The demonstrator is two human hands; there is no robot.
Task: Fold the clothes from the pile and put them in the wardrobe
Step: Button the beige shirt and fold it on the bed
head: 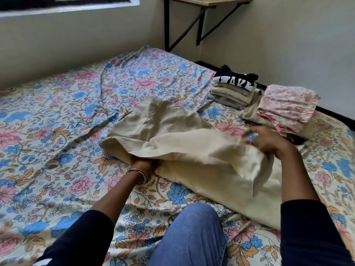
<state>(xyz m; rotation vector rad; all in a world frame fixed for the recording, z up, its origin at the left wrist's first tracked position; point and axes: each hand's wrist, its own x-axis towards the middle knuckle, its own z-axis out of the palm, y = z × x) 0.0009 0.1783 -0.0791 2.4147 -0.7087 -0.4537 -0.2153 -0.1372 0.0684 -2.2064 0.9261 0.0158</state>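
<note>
Our left hand (143, 163) grips the beige cloth (184, 143); our right hand (266, 140) pinches its edge. If either grip slips, we risk a crooked fold beside the folded stack (233, 89).

Person in dark navy long sleeves (315, 233) pushed up the forearms, blue denim jeans (190, 237), thin metal bangles (139, 176) on left wrist

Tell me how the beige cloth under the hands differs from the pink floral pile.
The beige cloth is plain and spread loose, held by both hands; the pink floral pile is patterned, folded and untouched. The cloth lies mid-bed, the pile at the right edge. Both rest on the bedsheet.
</note>
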